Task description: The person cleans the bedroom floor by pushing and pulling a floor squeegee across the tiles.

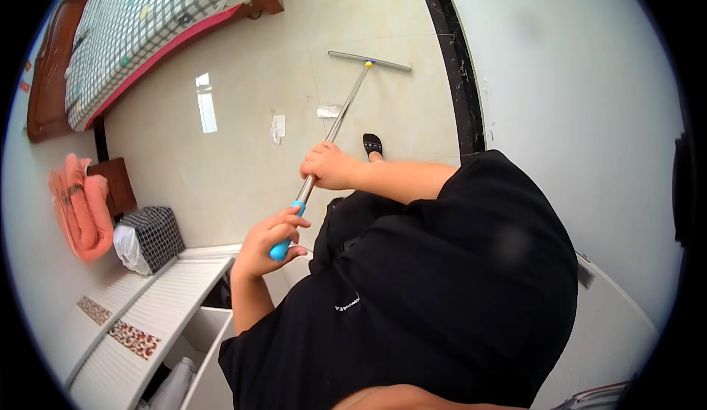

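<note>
A floor squeegee [356,88] slants across the tiled floor, its long thin blade [342,55] lying at the far end. It has a silver pole, a yellow and blue joint, and a blue grip [280,250]. My left hand [266,244] is curled around that grip at the near end. Higher up, my right hand [331,165] is wrapped round the metal pole. Two whitish pieces [328,111] lie on the floor near the pole; I cannot tell what they are. One foot in a dark sock or slipper [373,144] shows right of the pole.
A bed with checked bedding [147,38] stands at upper left. Below it are a folded pink quilt [88,207] and a checked bag [157,235]. White cabinet doors [147,322] and an open drawer [210,336] are at lower left. A white wall [560,101] rises on the right.
</note>
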